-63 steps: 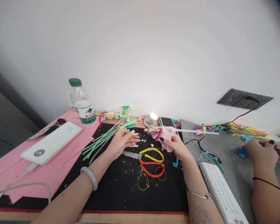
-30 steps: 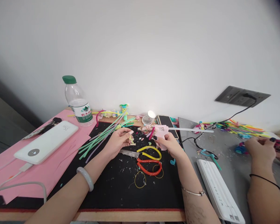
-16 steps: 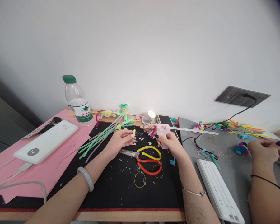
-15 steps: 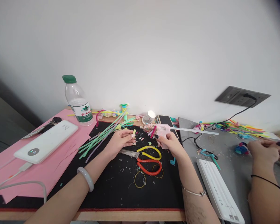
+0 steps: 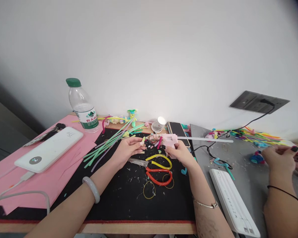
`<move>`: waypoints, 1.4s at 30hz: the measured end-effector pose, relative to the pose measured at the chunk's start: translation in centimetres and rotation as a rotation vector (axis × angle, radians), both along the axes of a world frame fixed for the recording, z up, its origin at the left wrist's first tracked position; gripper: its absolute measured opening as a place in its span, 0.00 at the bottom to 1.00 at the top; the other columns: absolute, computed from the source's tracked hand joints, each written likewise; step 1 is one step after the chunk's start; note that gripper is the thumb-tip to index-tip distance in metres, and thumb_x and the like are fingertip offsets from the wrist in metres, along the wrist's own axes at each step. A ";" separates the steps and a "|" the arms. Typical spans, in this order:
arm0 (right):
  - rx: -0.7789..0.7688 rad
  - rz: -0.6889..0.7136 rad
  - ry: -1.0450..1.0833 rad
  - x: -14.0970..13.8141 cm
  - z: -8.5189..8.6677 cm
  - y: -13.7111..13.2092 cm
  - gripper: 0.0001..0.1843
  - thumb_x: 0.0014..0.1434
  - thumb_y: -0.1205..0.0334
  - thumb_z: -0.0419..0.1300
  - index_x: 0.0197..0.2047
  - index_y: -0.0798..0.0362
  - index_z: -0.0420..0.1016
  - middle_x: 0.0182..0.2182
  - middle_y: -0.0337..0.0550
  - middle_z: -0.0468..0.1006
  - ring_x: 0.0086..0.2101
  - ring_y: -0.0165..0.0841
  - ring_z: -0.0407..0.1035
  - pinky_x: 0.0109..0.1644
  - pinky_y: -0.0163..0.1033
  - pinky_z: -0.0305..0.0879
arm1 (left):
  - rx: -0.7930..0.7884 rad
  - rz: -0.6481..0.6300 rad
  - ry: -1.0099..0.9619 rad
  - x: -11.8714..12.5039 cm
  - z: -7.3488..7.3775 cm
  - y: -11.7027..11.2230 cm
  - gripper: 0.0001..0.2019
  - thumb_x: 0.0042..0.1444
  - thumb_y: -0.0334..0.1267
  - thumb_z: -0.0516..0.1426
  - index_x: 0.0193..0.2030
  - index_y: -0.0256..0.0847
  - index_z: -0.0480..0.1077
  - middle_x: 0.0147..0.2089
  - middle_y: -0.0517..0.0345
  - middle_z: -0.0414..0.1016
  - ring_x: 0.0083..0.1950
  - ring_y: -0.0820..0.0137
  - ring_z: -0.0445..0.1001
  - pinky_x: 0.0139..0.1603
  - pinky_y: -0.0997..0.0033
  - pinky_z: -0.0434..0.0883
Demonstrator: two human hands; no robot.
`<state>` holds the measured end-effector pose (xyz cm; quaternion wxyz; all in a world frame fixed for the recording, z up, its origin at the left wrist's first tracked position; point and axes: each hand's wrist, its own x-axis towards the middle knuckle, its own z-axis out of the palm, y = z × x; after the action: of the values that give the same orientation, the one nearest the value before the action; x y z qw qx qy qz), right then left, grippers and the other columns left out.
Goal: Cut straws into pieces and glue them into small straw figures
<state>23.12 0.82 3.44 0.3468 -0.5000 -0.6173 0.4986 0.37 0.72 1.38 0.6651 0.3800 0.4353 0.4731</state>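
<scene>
My right hand (image 5: 177,152) is wrapped round a pink glue gun (image 5: 169,139), with a long translucent glue stick (image 5: 206,139) poking out of its back. The gun's crusted nozzle points left, close to a small yellow pipe-cleaner piece (image 5: 143,140) pinched in the fingertips of my left hand (image 5: 130,148). Whether nozzle and piece touch I cannot tell. Just below my hands, scissors with one yellow and one red handle (image 5: 159,178) lie on the black mat (image 5: 129,211). Green and lilac pipe cleaners (image 5: 101,150) lie in a bundle beyond my left hand.
A water bottle (image 5: 85,112) and a white power bank (image 5: 49,150) stand on pink sheets at left. A paper cup (image 5: 159,124) and a phone (image 5: 177,130) are at the back. Right of me lie another power bank (image 5: 232,201), a black cable and a co-worker's hands (image 5: 280,162).
My right hand has moved the glue gun left, bringing its nozzle up to the yellow piece. My left hand has stayed nearly still.
</scene>
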 end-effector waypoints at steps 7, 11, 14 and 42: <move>0.016 -0.013 -0.045 -0.3 -0.1 -0.1 0.10 0.48 0.59 0.58 0.27 0.55 0.63 0.17 0.33 0.62 0.18 0.23 0.52 0.21 0.30 0.48 | 0.024 -0.025 -0.062 -0.1 0.0 -0.1 0.11 0.47 0.36 0.62 0.37 0.36 0.69 0.27 0.60 0.73 0.28 0.78 0.73 0.34 0.77 0.73; 0.025 -0.020 -0.057 -0.4 0.0 -0.1 0.09 0.48 0.59 0.58 0.28 0.56 0.63 0.18 0.33 0.62 0.19 0.23 0.52 0.22 0.30 0.48 | -0.024 -0.036 -0.107 -0.1 -0.1 0.0 0.10 0.48 0.33 0.61 0.38 0.36 0.71 0.31 0.57 0.75 0.32 0.76 0.74 0.37 0.77 0.73; 0.036 -0.013 -0.061 -0.3 0.0 -0.1 0.09 0.49 0.59 0.58 0.27 0.56 0.63 0.18 0.33 0.60 0.19 0.23 0.51 0.22 0.30 0.47 | -0.063 -0.040 -0.139 -0.1 0.0 0.0 0.09 0.50 0.30 0.60 0.40 0.35 0.71 0.34 0.53 0.77 0.36 0.75 0.75 0.38 0.79 0.73; 0.159 -0.206 -0.279 -0.7 0.4 -0.3 0.15 0.47 0.54 0.58 0.33 0.59 0.73 0.23 0.39 0.69 0.24 0.28 0.58 0.28 0.33 0.55 | -0.155 -0.043 -0.237 -0.2 1.1 -0.1 0.11 0.53 0.22 0.53 0.42 0.33 0.69 0.39 0.48 0.77 0.41 0.72 0.76 0.39 0.82 0.73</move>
<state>22.46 0.56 3.87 0.3456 -0.5958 -0.6424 0.3361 0.19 0.67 2.52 0.7492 0.2782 0.3805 0.4653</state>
